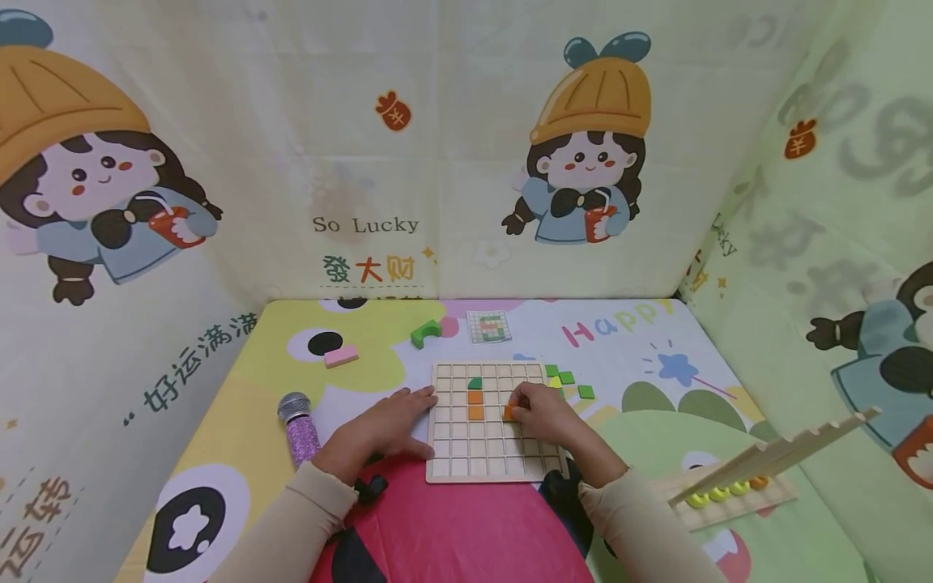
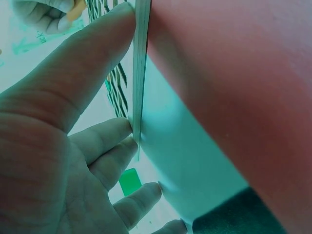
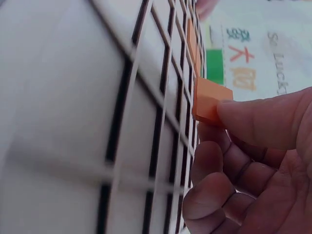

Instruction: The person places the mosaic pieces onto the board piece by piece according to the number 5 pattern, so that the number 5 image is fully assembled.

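A wooden grid board [image 1: 488, 468] lies in front of the person. In one of its columns sit a green quarter-round piece [image 1: 475, 383] and two orange squares [image 1: 475, 412] below it. The right hand [image 1: 543, 411] pinches another orange square [image 3: 208, 100] between thumb and finger, at the grid's surface right of that column. Along the board's left edge rests the left hand [image 1: 389, 423], its fingers spread; in the left wrist view its thumb [image 2: 92, 53] and fingertips touch the board's side [image 2: 140, 73].
Several green squares [image 1: 586, 392] and a yellow piece [image 1: 555, 381] lie by the board's right edge. Behind are a patterned card [image 1: 489, 326] and green arch [image 1: 426, 333]. A pink block [image 1: 341, 356] and microphone [image 1: 302, 429] are left; a wooden rack [image 1: 780, 495] stands right.
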A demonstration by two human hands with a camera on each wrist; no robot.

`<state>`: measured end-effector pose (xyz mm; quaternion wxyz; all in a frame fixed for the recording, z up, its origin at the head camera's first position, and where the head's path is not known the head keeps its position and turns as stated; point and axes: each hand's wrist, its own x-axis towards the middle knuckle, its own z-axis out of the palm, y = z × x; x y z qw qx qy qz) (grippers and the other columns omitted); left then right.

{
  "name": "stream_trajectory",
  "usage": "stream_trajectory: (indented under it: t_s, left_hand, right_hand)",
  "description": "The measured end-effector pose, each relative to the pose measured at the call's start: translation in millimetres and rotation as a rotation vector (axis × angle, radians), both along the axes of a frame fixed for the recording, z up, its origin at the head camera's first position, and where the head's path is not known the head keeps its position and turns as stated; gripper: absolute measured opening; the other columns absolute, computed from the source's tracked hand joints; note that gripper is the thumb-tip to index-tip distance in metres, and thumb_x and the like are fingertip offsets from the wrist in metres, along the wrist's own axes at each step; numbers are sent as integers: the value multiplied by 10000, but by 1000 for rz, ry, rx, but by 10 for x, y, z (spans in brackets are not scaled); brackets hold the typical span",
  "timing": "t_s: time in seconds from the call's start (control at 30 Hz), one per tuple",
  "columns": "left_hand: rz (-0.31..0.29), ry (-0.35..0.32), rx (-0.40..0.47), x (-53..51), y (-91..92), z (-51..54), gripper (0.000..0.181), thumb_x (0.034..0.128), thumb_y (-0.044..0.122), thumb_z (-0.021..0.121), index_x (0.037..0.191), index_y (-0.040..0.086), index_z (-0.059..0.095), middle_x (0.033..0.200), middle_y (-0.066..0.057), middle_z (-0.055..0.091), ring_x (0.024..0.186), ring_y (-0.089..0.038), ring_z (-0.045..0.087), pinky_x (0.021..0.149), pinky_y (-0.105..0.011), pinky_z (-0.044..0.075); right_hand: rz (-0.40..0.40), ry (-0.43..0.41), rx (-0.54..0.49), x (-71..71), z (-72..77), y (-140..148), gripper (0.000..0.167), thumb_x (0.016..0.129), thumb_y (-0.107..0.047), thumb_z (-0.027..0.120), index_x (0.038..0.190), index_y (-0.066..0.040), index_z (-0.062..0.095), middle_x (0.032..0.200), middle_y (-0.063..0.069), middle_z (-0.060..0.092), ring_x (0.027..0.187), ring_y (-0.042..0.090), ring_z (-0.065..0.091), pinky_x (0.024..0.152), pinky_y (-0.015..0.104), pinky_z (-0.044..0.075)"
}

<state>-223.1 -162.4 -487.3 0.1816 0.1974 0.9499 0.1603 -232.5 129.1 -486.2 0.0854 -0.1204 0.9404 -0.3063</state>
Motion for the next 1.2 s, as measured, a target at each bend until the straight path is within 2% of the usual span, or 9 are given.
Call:
stream_trajectory:
  t_s: [0.13, 0.27, 0.53, 0.73, 1.0, 1.2]
  left_hand:
    - [8, 1, -3, 5, 1, 5, 935, 785, 447, 890, 1566, 151, 468, 1674, -35, 374, 1531, -445, 307, 1212, -580, 343]
    - [11, 2, 3, 10, 4, 17, 929, 786, 440, 890, 1562, 143, 472, 1670, -41, 380, 1527, -446, 313, 1210, -580, 345]
    - [16, -5, -4, 15, 19, 24, 938, 785, 435, 892, 1571, 156, 461, 1677, -31, 367, 1533, -441, 303, 1220, -582, 330]
    - [16, -12, -5, 23, 21, 4, 934, 787, 439, 890, 1570, 160, 463, 1677, -31, 367, 1538, -440, 296, 1225, -581, 320]
    - [1, -6, -6, 23, 6, 7, 928, 796, 436, 885, 1569, 144, 462, 1678, -43, 364, 1534, -449, 299, 1227, -586, 312]
    - [11, -6, 1, 16, 8, 12, 934, 786, 437, 892, 1570, 161, 465, 1678, -30, 365, 1534, -435, 300, 1215, -587, 334]
  right_hand:
    - [65, 20, 23, -48, 0, -142, 87, 979, -84, 684, 904, -126, 668, 832, -25, 636, 765, 148, 544, 713, 330, 475]
    - [96, 31, 43, -91, -13, -231, 81, 978, -83, 682, 909, -127, 678, 829, -32, 635, 763, 142, 541, 715, 326, 472]
    - [73, 21, 46, -84, 1, -283, 75, 962, -60, 701, 913, -112, 677, 839, -15, 641, 776, 159, 539, 728, 342, 477]
    - [81, 49, 52, -80, -35, -299, 61, 958, -70, 707, 910, -101, 685, 836, -11, 650, 769, 155, 541, 723, 334, 483]
    - [69, 54, 112, -109, -55, -333, 69, 955, -84, 710, 925, -145, 722, 859, -10, 652, 809, 151, 567, 727, 356, 512]
    - [65, 75, 156, -109, -56, -350, 80, 934, -84, 723, 956, -154, 758, 925, 4, 690, 849, 158, 592, 757, 373, 539]
